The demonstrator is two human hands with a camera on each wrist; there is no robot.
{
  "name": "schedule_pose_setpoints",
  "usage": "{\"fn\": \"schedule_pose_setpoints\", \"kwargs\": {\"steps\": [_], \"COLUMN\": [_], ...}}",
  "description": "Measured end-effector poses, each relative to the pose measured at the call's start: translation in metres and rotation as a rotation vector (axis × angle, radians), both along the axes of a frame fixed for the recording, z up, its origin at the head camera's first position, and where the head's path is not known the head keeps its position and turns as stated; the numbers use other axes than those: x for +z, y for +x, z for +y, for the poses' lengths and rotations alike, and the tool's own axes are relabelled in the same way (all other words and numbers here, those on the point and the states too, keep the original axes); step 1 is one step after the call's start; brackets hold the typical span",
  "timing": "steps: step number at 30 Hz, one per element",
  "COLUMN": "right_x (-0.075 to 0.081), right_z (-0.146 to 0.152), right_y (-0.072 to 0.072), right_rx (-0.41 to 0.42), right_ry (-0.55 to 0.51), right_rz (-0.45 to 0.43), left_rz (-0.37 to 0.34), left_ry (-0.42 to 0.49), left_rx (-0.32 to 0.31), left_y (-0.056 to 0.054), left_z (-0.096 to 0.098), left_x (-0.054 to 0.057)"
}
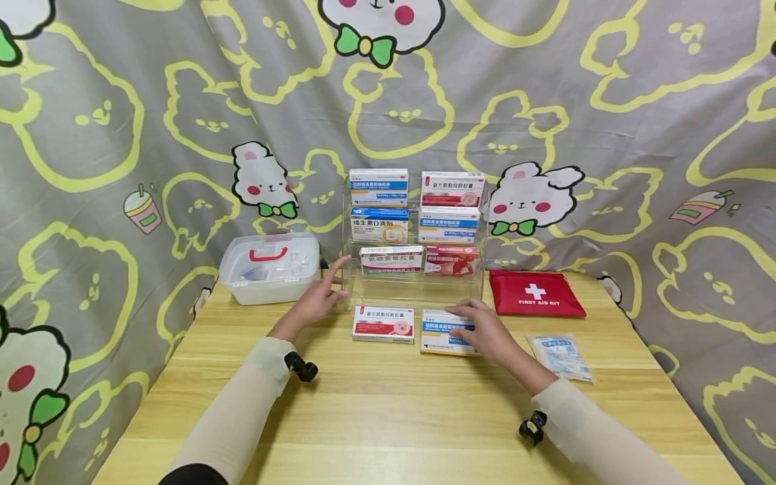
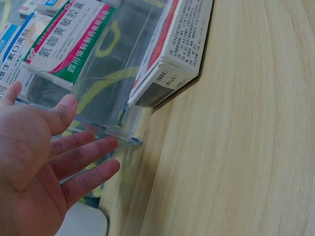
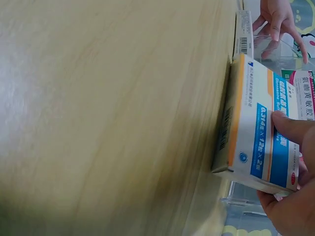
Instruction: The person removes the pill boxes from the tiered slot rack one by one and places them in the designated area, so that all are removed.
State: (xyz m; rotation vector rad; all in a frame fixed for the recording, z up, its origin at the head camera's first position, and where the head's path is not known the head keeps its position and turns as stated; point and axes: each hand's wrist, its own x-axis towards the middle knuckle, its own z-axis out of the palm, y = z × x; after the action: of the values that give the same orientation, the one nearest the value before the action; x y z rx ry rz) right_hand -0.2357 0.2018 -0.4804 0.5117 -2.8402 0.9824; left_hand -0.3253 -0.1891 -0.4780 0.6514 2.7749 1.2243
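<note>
My right hand [image 1: 485, 330] grips a blue, white and orange medicine box [image 3: 263, 128] at the front right of the clear tiered rack [image 1: 382, 289]. In the right wrist view the thumb lies on its printed face, with other fingers at its edge. My left hand [image 2: 44, 152] is at the rack's left side, fingers spread, holding nothing; its fingertips are right at the clear edge. A red and white medicine box [image 1: 383, 325] stands at the rack's front left. Several more boxes fill the upper tiers, among them a vitamin D drops box [image 1: 379, 225] and a red box [image 1: 451, 261].
A translucent lidded case [image 1: 273, 286] with a red handle stands at the left. To the right lie a red first aid kit pouch [image 1: 536, 303] and a small clear packet [image 1: 560, 357]. A patterned curtain [image 1: 412, 135] hangs right behind the wooden table [image 1: 376, 417].
</note>
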Motion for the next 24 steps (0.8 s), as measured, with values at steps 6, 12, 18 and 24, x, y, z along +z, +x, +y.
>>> {"fn": "schedule_pose_setpoints", "kwargs": {"steps": [6,12,18,24], "right_x": [-0.003,-0.009,-0.013,-0.019], "right_z": [0.002,0.005,0.008,0.010], "right_y": [-0.002,-0.003,-0.005,-0.009], "right_rx": [0.000,0.005,0.036,0.062], "right_ry": [-0.001,-0.013,-0.021,-0.017], "right_rz": [-0.027,-0.083,-0.142,-0.188], "left_rz": [0.001,0.002,0.006,0.013], "left_ry": [0.002,-0.004,-0.005,-0.005], "left_rx": [-0.004,0.000,-0.003,-0.019], "left_y": [0.001,0.002,0.001,-0.001], "left_z": [0.000,0.000,-0.001,-0.002], "left_x": [0.001,0.002,0.001,0.000]}}
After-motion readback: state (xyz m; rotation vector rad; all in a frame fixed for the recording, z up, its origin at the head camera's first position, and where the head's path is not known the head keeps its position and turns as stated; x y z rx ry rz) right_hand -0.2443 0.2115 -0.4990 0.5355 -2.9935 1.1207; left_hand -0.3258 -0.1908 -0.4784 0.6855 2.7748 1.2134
